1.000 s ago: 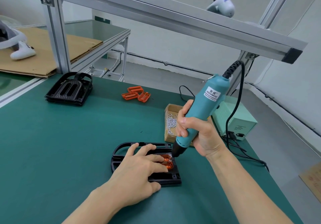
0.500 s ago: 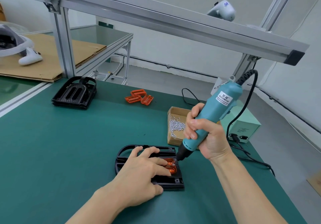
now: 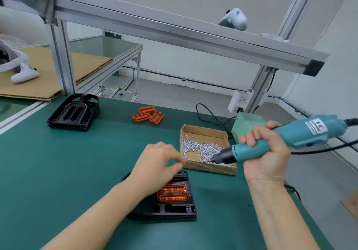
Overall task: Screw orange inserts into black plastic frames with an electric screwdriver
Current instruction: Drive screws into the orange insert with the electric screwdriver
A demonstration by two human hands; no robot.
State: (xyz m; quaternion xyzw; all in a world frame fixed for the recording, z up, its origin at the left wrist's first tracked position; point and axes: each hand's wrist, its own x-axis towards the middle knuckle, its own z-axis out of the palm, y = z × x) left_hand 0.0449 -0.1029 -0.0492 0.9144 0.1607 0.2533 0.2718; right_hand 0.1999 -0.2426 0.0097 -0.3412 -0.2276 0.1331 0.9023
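Right hand point(image 3: 265, 150): gripping electric screwdriver point(image 3: 290, 137), bit dipping into screw box point(image 3: 208, 149) for pickup.
Left hand point(image 3: 157, 164): hovering blurred over black frame point(image 3: 174, 209); fingers' state unclear.

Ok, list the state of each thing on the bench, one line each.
Electric screwdriver: gripped by right hand, tip over the screws.
Left hand: blurred, fingers loosely curled above the frame.
Black frame: flat on the mat, orange insert seated.
Screw box: open, partly filled.
Spare inserts: loose.
Stacked frames: without inserts.
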